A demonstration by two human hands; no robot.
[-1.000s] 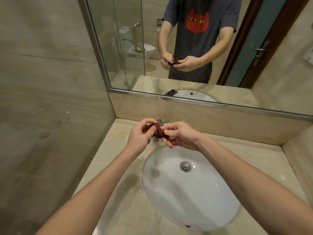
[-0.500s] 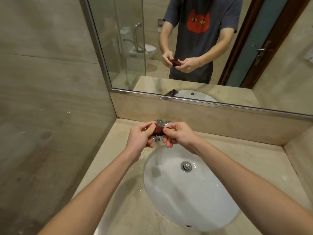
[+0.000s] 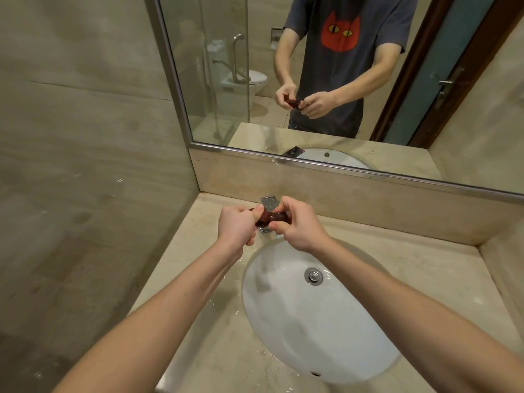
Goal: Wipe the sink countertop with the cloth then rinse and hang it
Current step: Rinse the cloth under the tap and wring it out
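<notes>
Above the back rim of the white oval sink basin (image 3: 283,321), left hand (image 3: 236,226) and right hand (image 3: 300,225) both grip the twisted dark red cloth (image 3: 273,217), apparently wringing it, wet beige stone countertop (image 3: 204,321) seemingly wiped, hanging left.
</notes>
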